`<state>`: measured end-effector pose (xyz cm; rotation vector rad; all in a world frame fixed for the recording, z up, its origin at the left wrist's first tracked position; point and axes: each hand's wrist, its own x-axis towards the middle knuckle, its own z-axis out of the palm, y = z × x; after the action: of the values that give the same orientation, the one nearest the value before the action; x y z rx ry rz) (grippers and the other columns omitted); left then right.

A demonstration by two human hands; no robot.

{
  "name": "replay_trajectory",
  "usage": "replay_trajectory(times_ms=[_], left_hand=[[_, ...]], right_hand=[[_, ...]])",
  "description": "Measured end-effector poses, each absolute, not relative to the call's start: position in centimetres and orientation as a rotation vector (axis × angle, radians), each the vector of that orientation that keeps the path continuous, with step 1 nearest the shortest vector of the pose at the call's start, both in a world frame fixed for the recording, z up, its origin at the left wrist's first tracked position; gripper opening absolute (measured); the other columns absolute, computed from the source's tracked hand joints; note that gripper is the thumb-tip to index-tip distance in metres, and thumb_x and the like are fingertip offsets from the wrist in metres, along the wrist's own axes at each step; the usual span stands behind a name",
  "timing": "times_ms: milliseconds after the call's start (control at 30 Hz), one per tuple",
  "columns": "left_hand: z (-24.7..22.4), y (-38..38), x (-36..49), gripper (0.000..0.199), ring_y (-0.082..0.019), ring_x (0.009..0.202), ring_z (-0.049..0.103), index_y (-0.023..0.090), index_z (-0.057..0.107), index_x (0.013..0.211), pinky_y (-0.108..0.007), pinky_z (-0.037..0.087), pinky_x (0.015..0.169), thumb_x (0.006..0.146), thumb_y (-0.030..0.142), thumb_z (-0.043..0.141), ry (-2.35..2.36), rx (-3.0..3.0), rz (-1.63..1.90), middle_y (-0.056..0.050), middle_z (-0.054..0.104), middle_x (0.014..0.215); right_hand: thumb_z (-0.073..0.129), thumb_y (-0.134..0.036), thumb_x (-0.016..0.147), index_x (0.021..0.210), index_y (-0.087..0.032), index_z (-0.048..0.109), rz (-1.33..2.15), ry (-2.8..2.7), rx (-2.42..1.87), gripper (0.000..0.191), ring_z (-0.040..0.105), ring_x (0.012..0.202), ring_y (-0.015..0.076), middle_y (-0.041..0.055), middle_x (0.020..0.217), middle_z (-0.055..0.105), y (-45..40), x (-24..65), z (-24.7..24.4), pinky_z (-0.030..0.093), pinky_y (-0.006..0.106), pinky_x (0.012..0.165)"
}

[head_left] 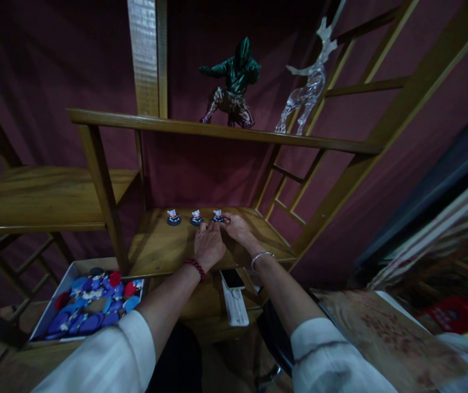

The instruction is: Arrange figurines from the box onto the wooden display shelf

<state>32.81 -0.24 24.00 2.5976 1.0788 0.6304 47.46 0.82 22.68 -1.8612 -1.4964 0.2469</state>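
Three small white cat-like figurines on dark round bases stand in a row on the wooden shelf board (pixel 152 251). The left figurine (pixel 173 217) and the middle figurine (pixel 196 217) stand free of my hands. At the right figurine (pixel 217 215), my right hand (pixel 239 228) pinches the right side with thumb and forefinger. My left hand (pixel 210 243) is closed at the front of that same base, its back towards me and its fingertips partly hidden. The right figurine is upright on the board.
Below left, an open box (pixel 40 322) holds many blue and red pieces. A phone (pixel 232 278) and a white case (pixel 236 308) lie under the board. On the upper shelf (pixel 168 124) are a crouching hooded statue (pixel 238 79) and a clear deer figure (pixel 310 87). Wooden lattice (pixel 295 183) borders the right.
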Motion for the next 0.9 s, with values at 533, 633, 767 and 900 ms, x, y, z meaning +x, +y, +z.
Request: replay_trajectory(times_ms=[533,633,767,900], left_hand=[[24.05,-0.28,32.64,0.035,-0.024,0.099,0.041,0.012,0.051,0.107,-0.037,0.031,0.087,0.076,0.010,0.033,1.034,2.599,0.676,-0.012,0.055,0.114],[23.95,-0.23,32.69,0.035,-0.024,0.099,0.042,0.013,0.050,0.107,-0.036,0.032,0.086,0.076,0.010,0.034,1.039,2.597,0.678,-0.011,0.056,0.113],[23.75,-0.12,32.75,0.036,-0.024,0.098,0.042,0.012,0.050,0.108,-0.036,0.033,0.085,0.075,0.009,0.034,1.035,2.603,0.694,-0.011,0.057,0.111],[23.76,-0.13,32.72,0.037,-0.023,0.098,0.042,0.013,0.050,0.109,-0.036,0.033,0.087,0.075,0.009,0.034,1.024,2.609,0.712,-0.011,0.057,0.111]], right_hand=[[0.060,-0.025,0.072,0.095,-0.023,0.063,0.108,-1.547,-1.929,0.023,0.061,0.082,0.0151,0.0016,0.093,0.066,0.97,47.68,22.40,0.047,0.025,0.074],[0.060,-0.024,0.072,0.095,-0.023,0.062,0.107,-1.550,-1.921,0.023,0.060,0.083,0.0147,0.0019,0.095,0.066,1.00,47.72,22.36,0.046,0.024,0.075],[0.057,-0.024,0.074,0.098,-0.022,0.061,0.134,-1.563,-1.915,0.025,0.061,0.082,0.0145,0.0018,0.091,0.067,0.87,47.67,22.46,0.046,0.025,0.075],[0.058,-0.023,0.073,0.099,-0.020,0.061,0.133,-1.562,-1.898,0.026,0.060,0.085,0.0148,0.0030,0.095,0.066,0.82,47.67,22.55,0.046,0.025,0.078]])
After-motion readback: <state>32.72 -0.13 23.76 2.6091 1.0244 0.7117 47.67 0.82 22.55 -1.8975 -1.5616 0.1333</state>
